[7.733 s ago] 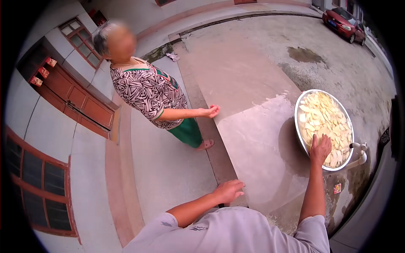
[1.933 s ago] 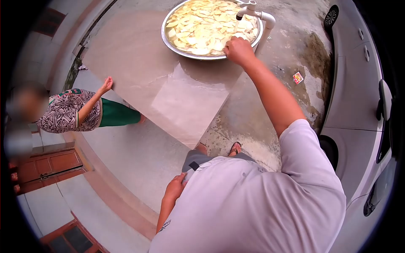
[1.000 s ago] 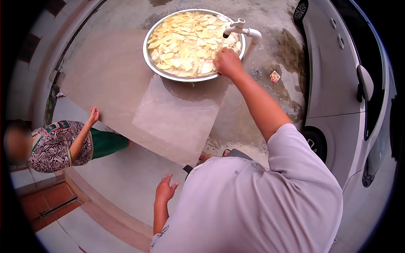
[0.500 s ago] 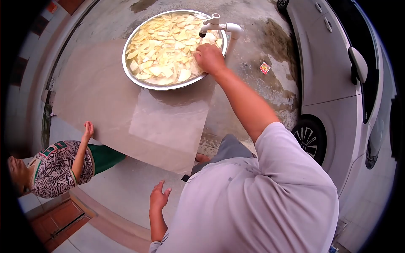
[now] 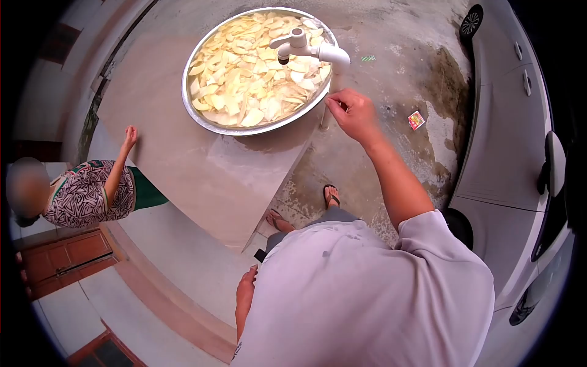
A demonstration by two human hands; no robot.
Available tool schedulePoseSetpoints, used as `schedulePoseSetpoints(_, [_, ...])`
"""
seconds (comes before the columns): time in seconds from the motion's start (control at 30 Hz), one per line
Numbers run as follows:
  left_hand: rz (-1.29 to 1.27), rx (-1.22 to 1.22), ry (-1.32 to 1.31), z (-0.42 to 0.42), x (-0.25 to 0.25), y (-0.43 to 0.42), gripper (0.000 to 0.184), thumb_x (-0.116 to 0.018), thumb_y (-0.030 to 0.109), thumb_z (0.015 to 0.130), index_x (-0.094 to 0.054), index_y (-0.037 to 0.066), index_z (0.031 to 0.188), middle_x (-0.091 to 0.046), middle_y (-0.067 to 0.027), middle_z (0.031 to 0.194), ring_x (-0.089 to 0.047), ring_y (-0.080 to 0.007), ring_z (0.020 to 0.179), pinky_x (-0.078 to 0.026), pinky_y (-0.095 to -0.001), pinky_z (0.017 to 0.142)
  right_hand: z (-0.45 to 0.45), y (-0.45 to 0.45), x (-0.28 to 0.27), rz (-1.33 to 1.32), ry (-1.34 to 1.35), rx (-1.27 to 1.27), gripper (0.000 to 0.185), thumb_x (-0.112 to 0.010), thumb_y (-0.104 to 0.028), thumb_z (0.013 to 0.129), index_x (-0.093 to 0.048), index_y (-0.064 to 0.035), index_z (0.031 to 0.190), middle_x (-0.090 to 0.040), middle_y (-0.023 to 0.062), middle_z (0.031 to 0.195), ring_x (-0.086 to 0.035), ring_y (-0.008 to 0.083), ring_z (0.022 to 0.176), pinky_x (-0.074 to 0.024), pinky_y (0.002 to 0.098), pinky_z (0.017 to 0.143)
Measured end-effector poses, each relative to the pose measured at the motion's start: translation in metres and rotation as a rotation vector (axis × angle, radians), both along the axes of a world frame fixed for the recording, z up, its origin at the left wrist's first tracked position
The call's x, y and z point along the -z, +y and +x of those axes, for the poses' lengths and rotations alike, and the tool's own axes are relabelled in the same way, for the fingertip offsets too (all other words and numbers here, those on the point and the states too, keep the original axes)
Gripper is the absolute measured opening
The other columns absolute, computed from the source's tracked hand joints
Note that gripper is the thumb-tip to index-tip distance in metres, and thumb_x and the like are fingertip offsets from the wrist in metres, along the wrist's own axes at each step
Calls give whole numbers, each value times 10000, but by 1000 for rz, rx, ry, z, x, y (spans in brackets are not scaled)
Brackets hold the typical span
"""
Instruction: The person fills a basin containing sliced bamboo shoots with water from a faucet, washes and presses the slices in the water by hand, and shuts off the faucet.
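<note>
Concrete ground (image 5: 391, 165) is overlaid at the right by a parked silver car (image 5: 501, 165) and, nearer the middle, by a smooth-topped table (image 5: 195, 183). Beyond the table's left edge another person (image 5: 88, 192) in a patterned top is seen, one forearm raised. On the table's far part a wide metal basin (image 5: 244, 131) is set, filled with pale yellow slices (image 5: 235, 85) in cloudy liquid. The basin is overhung by a white tap (image 5: 302, 50). Just beside its near right rim the right hand (image 5: 330, 101) is held with fingers loosely curled toward the thumb; whether the tips meet or anything is pinched cannot be told. The left hand (image 5: 247, 278) is lowered beside the shirt, partly hidden, its grip unreadable. On the ground a small red-and-white packet (image 5: 416, 120) is seen.
</note>
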State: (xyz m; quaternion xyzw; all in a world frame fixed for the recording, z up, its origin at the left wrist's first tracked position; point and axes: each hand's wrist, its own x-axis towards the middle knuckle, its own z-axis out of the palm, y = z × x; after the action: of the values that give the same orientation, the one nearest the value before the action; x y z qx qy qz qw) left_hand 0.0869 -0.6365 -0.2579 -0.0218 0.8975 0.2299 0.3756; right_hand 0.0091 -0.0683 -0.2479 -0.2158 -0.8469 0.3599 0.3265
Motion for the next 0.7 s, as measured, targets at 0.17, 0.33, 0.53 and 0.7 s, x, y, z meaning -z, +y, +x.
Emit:
schedulePoseSetpoints(0.17, [35,-513,-296,41,39,5,447,-729,204,970,-626,100,1392,-681,-179,1283,-669,-322,1136,-537,-411,968,0,98,31,-262,-212,109,236,-770,-272,920,-778,-38,941,-731,97,840,-686,207,679,-539,340,644])
schedulePoseSetpoints(0.33, [-64,-241,-157,50,-9,65,372,-586,263,1055,-633,97,1385,-677,-178,1300,-636,-334,1204,-488,-402,1034,-50,116,-16,-24,-226,-127,202,-762,-238,871,-759,-55,955,-746,118,888,-707,258,763,-547,367,686])
schedulePoseSetpoints(0.53, [-105,-86,-138,53,-23,90,413,-458,341,1098,-631,106,1390,-666,-180,1325,-607,-356,1257,-459,-395,1067,-91,110,-15,320,-383,-350,221,-794,-166,715,-760,-119,928,-760,134,935,-731,351,927,-574,482,756])
schedulePoseSetpoints(0.7, [-69,-116,-139,55,-3,88,397,-446,298,1094,-625,97,1386,-657,-190,1332,-606,-369,1244,-463,-396,1057,-97,112,-5,384,-422,-403,289,-837,-212,689,-749,-97,939,-758,141,951,-732,342,947,-578,479,782])
